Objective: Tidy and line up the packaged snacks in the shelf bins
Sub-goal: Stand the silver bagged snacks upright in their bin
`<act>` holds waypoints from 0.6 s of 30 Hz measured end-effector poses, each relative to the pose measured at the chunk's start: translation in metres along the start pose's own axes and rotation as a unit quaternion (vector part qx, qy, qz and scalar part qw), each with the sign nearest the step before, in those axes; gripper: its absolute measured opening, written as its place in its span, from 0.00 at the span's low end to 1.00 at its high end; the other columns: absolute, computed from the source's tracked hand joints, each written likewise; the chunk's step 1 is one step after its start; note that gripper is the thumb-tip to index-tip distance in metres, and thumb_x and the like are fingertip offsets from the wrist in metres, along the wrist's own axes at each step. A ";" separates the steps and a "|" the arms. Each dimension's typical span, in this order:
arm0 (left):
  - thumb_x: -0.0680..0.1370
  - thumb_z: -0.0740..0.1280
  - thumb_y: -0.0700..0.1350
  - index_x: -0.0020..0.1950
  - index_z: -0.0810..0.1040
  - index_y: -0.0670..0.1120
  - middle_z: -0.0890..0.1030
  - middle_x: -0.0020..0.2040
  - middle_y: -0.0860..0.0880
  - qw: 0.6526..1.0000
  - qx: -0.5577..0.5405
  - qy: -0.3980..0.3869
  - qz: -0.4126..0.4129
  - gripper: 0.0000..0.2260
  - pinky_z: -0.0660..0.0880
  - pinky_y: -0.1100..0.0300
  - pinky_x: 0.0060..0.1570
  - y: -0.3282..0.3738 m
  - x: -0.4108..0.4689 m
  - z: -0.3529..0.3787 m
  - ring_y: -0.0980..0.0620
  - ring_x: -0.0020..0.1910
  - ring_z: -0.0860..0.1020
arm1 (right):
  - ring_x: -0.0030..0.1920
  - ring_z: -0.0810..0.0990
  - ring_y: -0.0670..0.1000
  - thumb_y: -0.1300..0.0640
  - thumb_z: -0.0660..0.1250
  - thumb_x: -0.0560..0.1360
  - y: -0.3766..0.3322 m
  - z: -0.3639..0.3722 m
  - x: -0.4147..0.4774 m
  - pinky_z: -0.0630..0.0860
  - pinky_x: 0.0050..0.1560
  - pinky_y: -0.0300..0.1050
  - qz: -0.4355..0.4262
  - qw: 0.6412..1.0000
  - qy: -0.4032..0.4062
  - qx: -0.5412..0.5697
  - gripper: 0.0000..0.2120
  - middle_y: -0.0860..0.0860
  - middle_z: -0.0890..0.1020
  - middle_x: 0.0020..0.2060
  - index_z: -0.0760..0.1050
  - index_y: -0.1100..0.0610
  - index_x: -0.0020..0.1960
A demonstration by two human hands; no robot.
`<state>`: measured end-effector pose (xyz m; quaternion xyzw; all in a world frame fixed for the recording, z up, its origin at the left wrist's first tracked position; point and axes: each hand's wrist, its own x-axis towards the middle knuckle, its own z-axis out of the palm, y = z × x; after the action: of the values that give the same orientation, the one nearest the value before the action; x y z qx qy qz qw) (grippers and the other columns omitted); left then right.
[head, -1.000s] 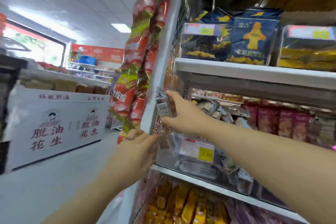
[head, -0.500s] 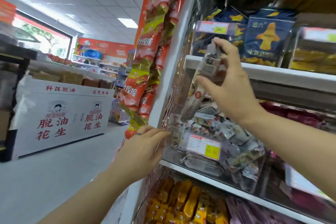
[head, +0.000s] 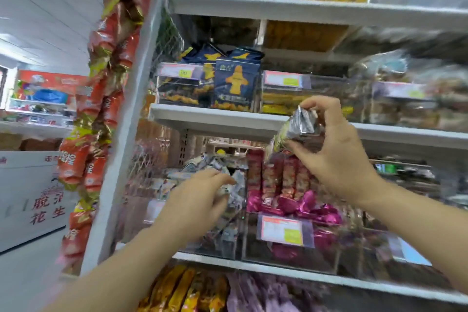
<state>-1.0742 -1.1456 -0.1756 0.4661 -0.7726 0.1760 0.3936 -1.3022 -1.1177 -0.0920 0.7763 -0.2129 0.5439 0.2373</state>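
Packet [head: 297, 127] silver, long axis steeply tilted, pinched in right hand [head: 336, 159] grip; left hand [head: 200, 200] grip unclear.

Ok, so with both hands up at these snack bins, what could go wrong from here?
1. The right hand holds the silver packet by a fingertip grip, above the pink snacks; a slip could drop it into the wrong bin.
2. The left hand is on the heaped silver packets in the clear bin; a push could tip some over its front wall.
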 end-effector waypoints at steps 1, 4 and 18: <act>0.80 0.60 0.49 0.67 0.70 0.56 0.72 0.63 0.57 1.000 -0.014 0.000 0.008 0.14 0.72 0.55 0.56 0.014 0.005 0.004 0.55 0.61 0.71 | 0.44 0.74 0.44 0.65 0.74 0.69 0.008 -0.016 -0.007 0.72 0.45 0.38 0.003 1.000 -0.002 -0.019 0.29 0.39 0.71 0.47 0.62 0.47 0.59; 0.80 0.61 0.48 0.65 0.73 0.56 0.74 0.61 0.59 0.997 -0.067 0.011 0.023 0.14 0.72 0.61 0.55 0.051 0.017 0.020 0.59 0.58 0.72 | 0.42 0.77 0.51 0.65 0.75 0.68 0.030 -0.062 -0.030 0.76 0.45 0.48 0.030 0.997 0.001 -0.075 0.29 0.48 0.74 0.46 0.63 0.50 0.59; 0.80 0.61 0.51 0.65 0.73 0.56 0.74 0.63 0.59 0.994 -0.073 -0.061 0.058 0.13 0.66 0.57 0.65 0.116 0.028 0.082 0.57 0.63 0.70 | 0.61 0.74 0.57 0.51 0.75 0.69 0.108 -0.116 -0.113 0.70 0.62 0.54 0.162 0.918 -0.192 -0.306 0.21 0.55 0.75 0.60 0.77 0.55 0.59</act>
<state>-1.2170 -1.1554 -0.1946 0.4006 -0.8313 0.1128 0.3683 -1.4878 -1.1262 -0.1495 0.7100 -0.5335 0.3239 0.3262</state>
